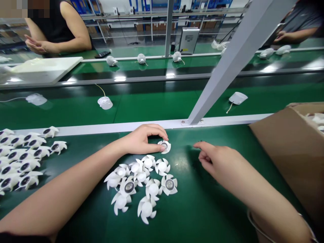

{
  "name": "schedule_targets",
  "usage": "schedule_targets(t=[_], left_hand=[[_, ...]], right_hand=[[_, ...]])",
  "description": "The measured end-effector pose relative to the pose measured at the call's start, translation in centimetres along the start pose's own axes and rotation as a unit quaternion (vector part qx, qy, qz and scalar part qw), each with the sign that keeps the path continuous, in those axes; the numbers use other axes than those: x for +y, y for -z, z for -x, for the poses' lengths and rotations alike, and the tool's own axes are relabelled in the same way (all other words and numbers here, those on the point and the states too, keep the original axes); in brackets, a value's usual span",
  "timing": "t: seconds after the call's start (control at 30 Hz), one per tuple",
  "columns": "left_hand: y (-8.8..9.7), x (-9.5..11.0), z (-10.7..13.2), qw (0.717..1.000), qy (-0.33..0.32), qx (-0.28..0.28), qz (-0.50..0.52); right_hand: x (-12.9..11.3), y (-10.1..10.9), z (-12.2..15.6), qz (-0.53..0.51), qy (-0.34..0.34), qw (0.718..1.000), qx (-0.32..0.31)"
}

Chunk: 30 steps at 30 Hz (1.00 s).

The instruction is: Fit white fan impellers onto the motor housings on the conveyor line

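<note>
At nine o'clock on the green worktop (202,209) lie rows of white fan blades (22,158), dark hubs up; at three o'clock stands an open cardboard box (291,152). Toward twelve, past a pale rail (101,128), a conveyor belt (152,104) carries round white housings (105,102) — one trailing a wire (100,89) — with a grey slanted post (227,64) rising at one o'clock and a co-worker's arms (76,42) resting at eleven.
</note>
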State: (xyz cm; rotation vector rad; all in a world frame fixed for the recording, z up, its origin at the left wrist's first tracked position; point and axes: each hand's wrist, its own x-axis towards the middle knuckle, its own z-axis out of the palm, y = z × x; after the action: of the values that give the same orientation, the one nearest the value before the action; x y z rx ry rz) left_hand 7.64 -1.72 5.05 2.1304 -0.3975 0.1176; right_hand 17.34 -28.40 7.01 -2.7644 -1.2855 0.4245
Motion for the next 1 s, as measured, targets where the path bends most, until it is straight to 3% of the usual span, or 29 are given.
schedule_targets(t=[0.2, 0.43, 0.63, 0.7, 0.8, 0.9, 1.0], left_hand=[[-0.1, -0.1, 0.0, 1.0, 0.002, -0.002, -0.012], [-0.2, -0.3, 0.1, 1.0, 0.001, 0.002, -0.012], [-0.2, -0.5, 0.1, 1.0, 0.001, 0.003, -0.008], [-0.2, -0.6, 0.2, 1.0, -0.003, 0.007, -0.004], [-0.5, -0.6, 0.3, 1.0, 0.017, 0.015, 0.012], [-1.1, -0.2, 0.4, 0.999, 0.044, 0.003, 0.031], [-1.7, 0.4, 0.4, 0.998, 0.032, -0.023, 0.04]], right_hand=[[0.7, -0.6, 0.2, -0.057, 0.036, 0.998, 0.018], [-1.3, -0.9, 0.6, 0.085, 0.031, 0.996, 0.023], [-1.9, -1.3, 0.4, 0.137, 0.071, 0.984, 0.084], [-1.8, -1.2, 0.1, 0.092, 0.074, 0.987, 0.106], [-2.0, -0.7, -0.4, -0.094, 0.077, 0.986, 0.118], [-2.9, -0.6, -0.8, -0.271, 0.076, 0.95, 0.134], [-4.0, -1.1, -1.1, -0.336, 0.084, 0.927, 0.144]])
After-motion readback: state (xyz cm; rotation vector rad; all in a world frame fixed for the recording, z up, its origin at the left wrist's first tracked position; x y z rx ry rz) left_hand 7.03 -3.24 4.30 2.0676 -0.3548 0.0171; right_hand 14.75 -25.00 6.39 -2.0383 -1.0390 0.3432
